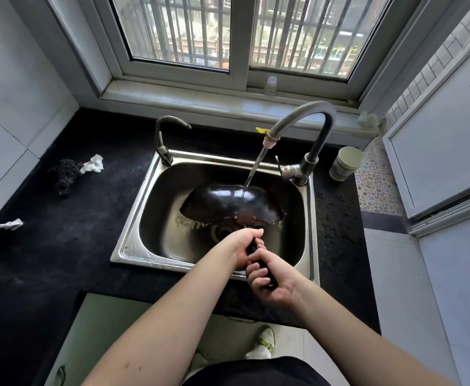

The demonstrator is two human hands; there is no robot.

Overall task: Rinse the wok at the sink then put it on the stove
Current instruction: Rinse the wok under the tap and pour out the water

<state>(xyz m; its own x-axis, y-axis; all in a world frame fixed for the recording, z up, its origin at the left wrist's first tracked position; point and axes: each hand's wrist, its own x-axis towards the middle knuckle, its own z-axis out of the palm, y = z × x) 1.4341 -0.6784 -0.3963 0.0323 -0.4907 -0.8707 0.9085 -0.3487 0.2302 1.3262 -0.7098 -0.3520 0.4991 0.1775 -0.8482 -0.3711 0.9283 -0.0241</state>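
A black wok (222,203) hangs turned over inside the steel sink (133,240), its wet rounded underside facing up. Water runs from the tall curved tap (306,118) onto the wok's back. Both my hands grip the wok's dark handle above the sink's front part. My left hand (242,245) holds it nearer the wok. My right hand (270,277) wraps it closer to me, near the handle's end. No stove shows in the view.
A second small tap (164,140) stands at the sink's back left. A dark scrubber (66,174) and white crumpled cloth (94,164) lie on the black counter at left. A pale cup (345,162) stands right of the tap. A white plug (11,224) lies far left.
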